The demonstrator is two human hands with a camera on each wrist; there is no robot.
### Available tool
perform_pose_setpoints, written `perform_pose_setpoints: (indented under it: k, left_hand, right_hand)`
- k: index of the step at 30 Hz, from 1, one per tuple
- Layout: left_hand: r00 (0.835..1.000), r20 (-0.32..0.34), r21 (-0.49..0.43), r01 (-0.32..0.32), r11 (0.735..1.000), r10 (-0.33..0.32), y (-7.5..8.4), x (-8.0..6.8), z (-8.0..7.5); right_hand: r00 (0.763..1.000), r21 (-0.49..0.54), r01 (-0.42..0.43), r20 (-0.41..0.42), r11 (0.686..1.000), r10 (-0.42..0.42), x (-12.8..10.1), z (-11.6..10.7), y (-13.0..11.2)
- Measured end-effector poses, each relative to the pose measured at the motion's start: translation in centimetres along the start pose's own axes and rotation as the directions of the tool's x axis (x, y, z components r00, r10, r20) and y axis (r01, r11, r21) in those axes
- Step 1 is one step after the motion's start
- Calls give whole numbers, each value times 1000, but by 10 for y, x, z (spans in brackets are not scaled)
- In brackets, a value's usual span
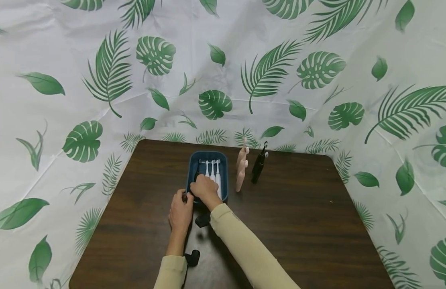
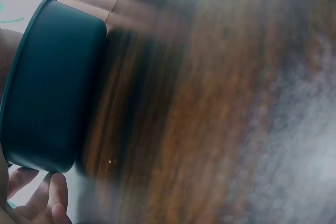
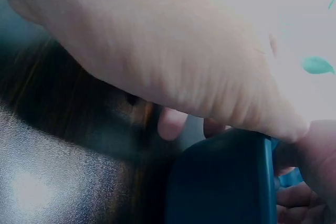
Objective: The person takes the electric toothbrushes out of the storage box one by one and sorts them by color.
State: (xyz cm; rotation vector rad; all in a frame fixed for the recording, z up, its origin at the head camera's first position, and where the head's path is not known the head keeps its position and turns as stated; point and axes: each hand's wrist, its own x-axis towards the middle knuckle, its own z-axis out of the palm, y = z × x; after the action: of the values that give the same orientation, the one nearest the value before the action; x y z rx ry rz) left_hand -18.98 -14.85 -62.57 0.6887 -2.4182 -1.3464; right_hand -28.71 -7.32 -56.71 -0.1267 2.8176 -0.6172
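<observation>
One dark blue tray [image 1: 224, 168] sits on the dark wooden bench [image 1: 298, 224], toward the rear centre. The tray holds three white electric toothbrushes [image 1: 213, 170] lying side by side, heads pointing away from the person, and one dark item at its left side that is mostly hidden by the hands.

The right hand [image 1: 204, 188] lies over the near end of the tray, fingers curled down inside it; what they grip cannot be told from any view. The left hand [image 1: 181, 212] rests against the near left corner of the tray, fingers curled at its rim. In the left wrist view the tray's outer wall [image 2: 52, 87] fills the left side, with fingertips [image 2: 50, 198] just below it. The two hands are touching or nearly touching each other.

To the right of the tray, two items stand upright, just beside each other: one pink toothbrush handle [image 1: 241, 165] and one black toothbrush handle [image 1: 259, 163]. Both sleeves are cream-coloured. A white cloth with green leaf print [image 1: 110, 76] surrounds the bench on three sides.
</observation>
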Motion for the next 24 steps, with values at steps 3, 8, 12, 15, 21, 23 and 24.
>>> perform_pose_setpoints:
  k: [3, 8, 12, 15, 21, 23, 24]
  left_hand:
    - [1000, -1, -4, 3, 1000, -3, 1, -1, 0]
    - [1000, -3, -8, 5, 1000, -5, 1, -2, 0]
    - [1000, -3, -11, 4, 1000, -4, 1, -2, -1]
    - [1000, -4, -12, 11, 1000, -11, 2, -3, 0]
    - [1000, -22, -14, 13, 1000, -13, 3, -5, 4]
    - [999, -34, -7, 4, 1000, -5, 3, -5, 4]
    - [999, -39, -5, 2, 1000, -2, 3, -5, 4]
  right_hand:
    - [1000, 2, 4, -4, 1000, -4, 0, 0, 3]
    - [1000, 19, 11, -7, 1000, -11, -3, -3, 2]
    - [1000, 48, -1, -9, 999, 1, -6, -5, 0]
    - [1000, 74, -21, 2, 997, 21, -8, -6, 1]
    - [999, 194, -34, 26, 980, 29, -7, -10, 10]
    - [1000, 224, -16, 8, 974, 15, -3, -7, 17]
    - [1000, 239, -9, 5, 971, 8, -3, -7, 18]
